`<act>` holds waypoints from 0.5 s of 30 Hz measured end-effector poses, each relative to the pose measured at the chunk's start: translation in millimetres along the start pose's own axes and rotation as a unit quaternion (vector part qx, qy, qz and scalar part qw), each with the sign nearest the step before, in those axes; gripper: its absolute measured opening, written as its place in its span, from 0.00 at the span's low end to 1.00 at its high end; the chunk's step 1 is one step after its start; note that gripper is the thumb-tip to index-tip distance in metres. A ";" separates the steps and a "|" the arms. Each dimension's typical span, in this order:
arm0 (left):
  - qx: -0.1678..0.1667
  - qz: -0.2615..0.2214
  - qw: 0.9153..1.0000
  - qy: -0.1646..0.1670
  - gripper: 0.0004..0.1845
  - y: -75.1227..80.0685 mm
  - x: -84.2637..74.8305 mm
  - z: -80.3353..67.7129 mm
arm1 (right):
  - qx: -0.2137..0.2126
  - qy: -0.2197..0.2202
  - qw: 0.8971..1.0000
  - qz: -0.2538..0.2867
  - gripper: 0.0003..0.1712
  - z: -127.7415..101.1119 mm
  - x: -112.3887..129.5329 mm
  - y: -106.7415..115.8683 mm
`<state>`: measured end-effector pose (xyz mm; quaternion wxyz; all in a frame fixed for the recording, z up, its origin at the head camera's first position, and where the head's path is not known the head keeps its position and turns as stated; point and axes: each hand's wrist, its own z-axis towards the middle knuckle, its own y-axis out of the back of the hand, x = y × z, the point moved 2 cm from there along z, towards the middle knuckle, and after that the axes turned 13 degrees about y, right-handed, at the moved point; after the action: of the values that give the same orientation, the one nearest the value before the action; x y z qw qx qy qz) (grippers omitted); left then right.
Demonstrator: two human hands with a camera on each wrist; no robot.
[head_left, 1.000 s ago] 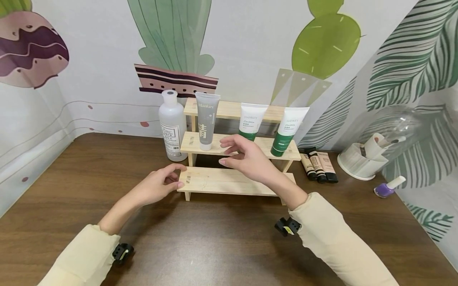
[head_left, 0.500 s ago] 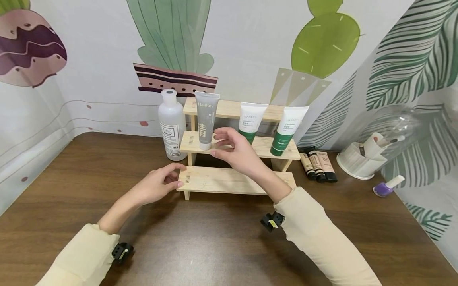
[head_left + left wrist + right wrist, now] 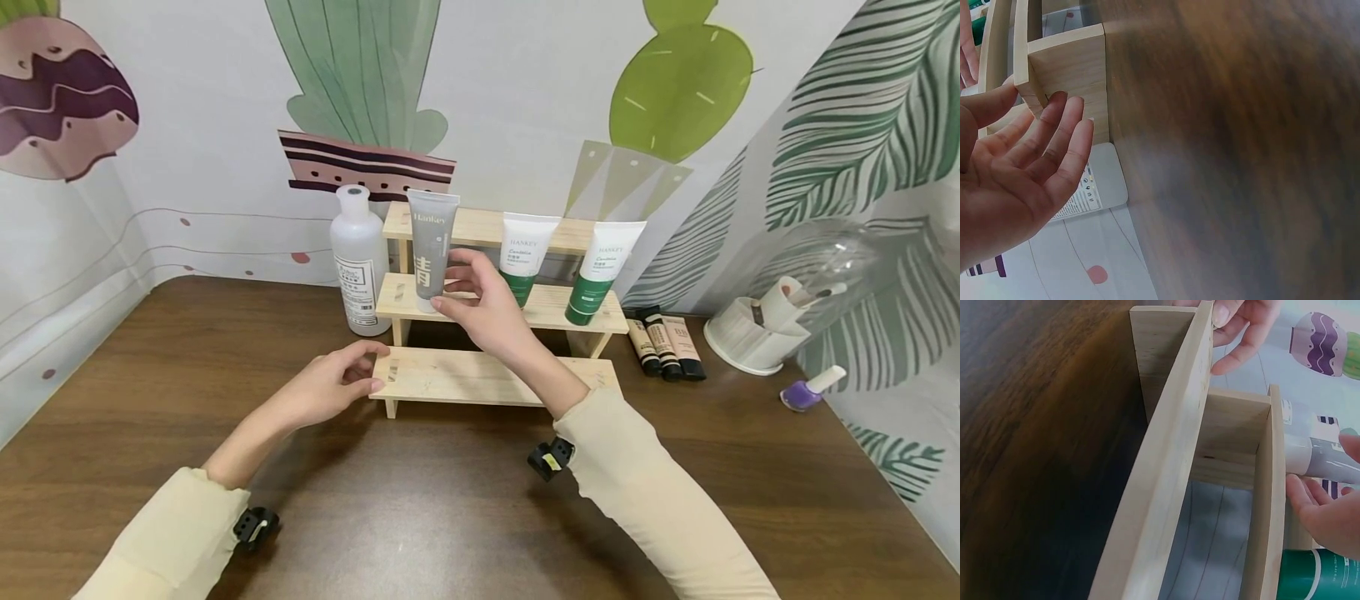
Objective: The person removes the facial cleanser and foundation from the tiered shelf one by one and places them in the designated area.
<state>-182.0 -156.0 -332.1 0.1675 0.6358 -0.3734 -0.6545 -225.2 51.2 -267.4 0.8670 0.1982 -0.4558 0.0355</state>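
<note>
Here we are at the grey tube (image 3: pixel 432 237), upright near the left end of the middle shelf (image 3: pixel 547 312), and our right hand (image 3: pixel 482 312) grasps it low by the right edge, thumb in front, fingers curled around the side; how firm that grip is, we can't tell. Our left hand (image 3: pixel 322 387) pinches the left corner of the bottom shelf (image 3: pixel 450 377), which should steady the stand (image 3: pixel 474 223) nicely. To do this well, we'd want a light squeeze, since the tube looks soft, and any lift straight up before a tilt. Now the edges! The tube is close to the shelf's front lip, the bottle (image 3: pixel 358 271) just beside it on the left. The nearer green-white tube (image 3: pixel 522 250) crowds our knuckles, so no swinging right. Best room: towards us, over the table (image 3: pixel 420 500).
</note>
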 end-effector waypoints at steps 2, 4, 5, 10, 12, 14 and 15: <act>0.000 -0.001 1.000 0.003 0.19 0.2 0.1 0.0 | -0.006 0.008 1.000 0.003 0.30 2.1 -0.5 -1.3; 0.000 -0.001 1.000 0.005 0.19 0.4 0.1 0.0 | -0.012 0.016 1.000 0.008 0.30 3.9 -0.5 -2.6; 0.000 -0.002 1.000 0.006 0.19 0.5 0.1 0.0 | -0.015 0.019 1.000 0.010 0.30 4.6 -0.5 -3.2; 0.001 0.001 1.000 0.007 0.19 0.4 -0.3 -0.1 | -0.029 0.025 0.999 0.015 0.31 7.0 -2.9 -4.8; 0.002 0.000 1.000 0.008 0.19 0.1 -0.1 0.1 | -0.032 0.027 0.999 0.013 0.31 7.8 -4.3 -5.2; 0.002 0.000 1.000 0.008 0.19 -0.1 0.0 0.3 | -0.033 0.028 0.999 0.008 0.31 8.2 -5.4 -5.7; 0.002 0.000 1.000 0.008 0.19 -0.1 0.0 0.3 | -0.034 0.028 0.999 0.007 0.31 8.5 -6.0 -5.9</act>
<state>-182.2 -155.8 -332.2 0.1688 0.6415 -0.3733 -0.6486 -233.9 43.3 -269.8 0.8854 0.1645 -0.4335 0.0313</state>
